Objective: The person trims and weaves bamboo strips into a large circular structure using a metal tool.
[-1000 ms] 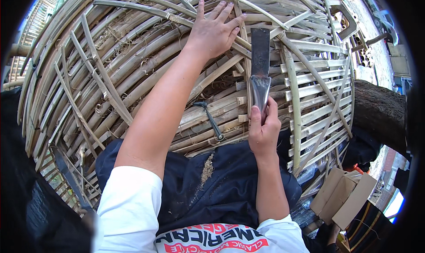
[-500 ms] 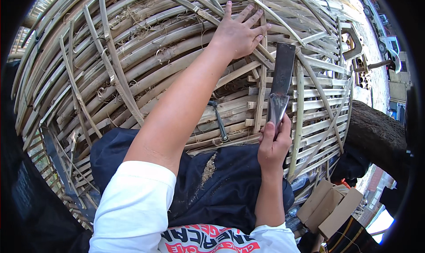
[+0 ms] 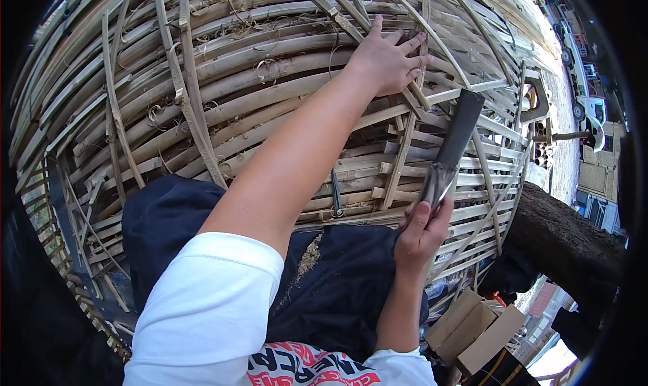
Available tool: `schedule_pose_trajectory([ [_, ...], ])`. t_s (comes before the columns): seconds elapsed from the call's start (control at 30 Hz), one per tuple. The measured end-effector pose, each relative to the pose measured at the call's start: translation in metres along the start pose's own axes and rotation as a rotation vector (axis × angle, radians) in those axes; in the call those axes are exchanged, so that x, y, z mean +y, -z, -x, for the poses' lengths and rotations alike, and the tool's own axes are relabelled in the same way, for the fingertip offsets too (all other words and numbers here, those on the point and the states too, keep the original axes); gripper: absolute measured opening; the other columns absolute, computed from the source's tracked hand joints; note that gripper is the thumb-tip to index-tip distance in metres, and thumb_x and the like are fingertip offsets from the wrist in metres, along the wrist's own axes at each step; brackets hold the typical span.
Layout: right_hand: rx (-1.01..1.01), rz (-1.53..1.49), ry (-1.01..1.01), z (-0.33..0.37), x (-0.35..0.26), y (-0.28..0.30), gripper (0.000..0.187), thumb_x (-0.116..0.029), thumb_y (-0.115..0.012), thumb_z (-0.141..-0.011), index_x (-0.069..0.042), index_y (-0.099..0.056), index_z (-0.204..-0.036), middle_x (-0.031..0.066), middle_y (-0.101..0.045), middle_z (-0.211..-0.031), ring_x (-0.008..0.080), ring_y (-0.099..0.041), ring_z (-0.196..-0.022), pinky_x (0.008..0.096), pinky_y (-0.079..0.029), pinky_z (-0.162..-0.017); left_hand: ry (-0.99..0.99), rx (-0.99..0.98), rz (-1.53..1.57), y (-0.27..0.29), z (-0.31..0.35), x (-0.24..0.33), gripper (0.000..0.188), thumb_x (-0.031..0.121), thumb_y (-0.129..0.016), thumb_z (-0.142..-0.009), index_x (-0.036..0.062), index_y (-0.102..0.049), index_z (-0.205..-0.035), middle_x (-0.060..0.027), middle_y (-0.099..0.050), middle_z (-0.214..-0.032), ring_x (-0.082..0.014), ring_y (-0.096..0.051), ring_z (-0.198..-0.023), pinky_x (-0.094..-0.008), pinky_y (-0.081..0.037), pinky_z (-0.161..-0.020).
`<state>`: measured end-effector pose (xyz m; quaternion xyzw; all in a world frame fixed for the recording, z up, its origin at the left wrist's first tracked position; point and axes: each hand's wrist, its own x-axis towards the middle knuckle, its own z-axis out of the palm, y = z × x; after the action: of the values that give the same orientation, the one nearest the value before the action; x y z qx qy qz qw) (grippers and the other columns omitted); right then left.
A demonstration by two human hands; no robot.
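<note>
Near the top centre my left hand [image 3: 390,61] lies with its fingers spread over thin bamboo strips [image 3: 347,23] on the slatted bamboo frame. My right hand [image 3: 424,234], lower and to the right, is closed around the metal handle of a knife [image 3: 461,126] with a dark, broad, square-ended blade. That blade points up and tilts to the right, over the pale slats. A short upright strip [image 3: 399,158] stands between the two hands. Dark cloth [image 3: 351,264] covers my lap, with wood shavings [image 3: 308,259] on it.
A slim dark tool [image 3: 336,194] lies against the slats above my lap. Curled shavings cling to the bamboo poles [image 3: 263,92] at left. On the right are a thick tree trunk [image 3: 567,231] and an open cardboard box [image 3: 472,328]. A truck [image 3: 590,109] stands farther off.
The knife has tipped further to the right, its blade end moving right and slightly down. My left hand is still spread on the strips. The whole view has shifted a little.
</note>
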<state>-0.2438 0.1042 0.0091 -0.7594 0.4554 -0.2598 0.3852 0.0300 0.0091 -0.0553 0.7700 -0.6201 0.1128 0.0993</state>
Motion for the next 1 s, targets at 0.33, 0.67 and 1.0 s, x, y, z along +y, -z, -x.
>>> schedule_pose_trajectory([
  [0.33,0.013,0.173,0.125,-0.01,0.037,-0.014,0.037,-0.029,-0.051,-0.106,0.004,-0.055,-0.124,0.0032,-0.057,-0.071,0.012,-0.053,-0.057,0.0296,-0.042,-0.055,-0.007,0.006,0.033,0.0,0.001,0.002,0.046,0.047,-0.033,-0.107,0.0442,-0.04,-0.152,0.0002,-0.034,-0.164,-0.0271,-0.043,-0.145,-0.0638,-0.022,-0.118],
  [0.67,-0.07,0.335,0.084,-0.029,0.031,-0.012,0.041,-0.025,-0.052,-0.105,0.007,-0.05,-0.131,0.0235,-0.07,-0.089,0.0374,-0.071,-0.08,0.041,-0.053,-0.071,0.004,0.004,0.013,0.001,-0.004,0.002,0.046,0.048,-0.033,-0.107,0.0437,-0.039,-0.153,0.0015,-0.031,-0.165,-0.0271,-0.044,-0.144,-0.064,-0.025,-0.117],
  [1.0,0.007,0.154,0.298,-0.033,0.037,0.01,0.045,-0.035,-0.053,-0.105,0.002,-0.05,-0.13,0.0055,-0.056,-0.072,0.0112,-0.053,-0.057,0.0276,-0.045,-0.054,0.01,-0.031,-0.011,0.002,-0.001,0.002,0.047,0.047,-0.03,-0.108,0.0453,-0.036,-0.154,0.0017,-0.03,-0.166,-0.0259,-0.042,-0.145,-0.0621,-0.026,-0.117],
])
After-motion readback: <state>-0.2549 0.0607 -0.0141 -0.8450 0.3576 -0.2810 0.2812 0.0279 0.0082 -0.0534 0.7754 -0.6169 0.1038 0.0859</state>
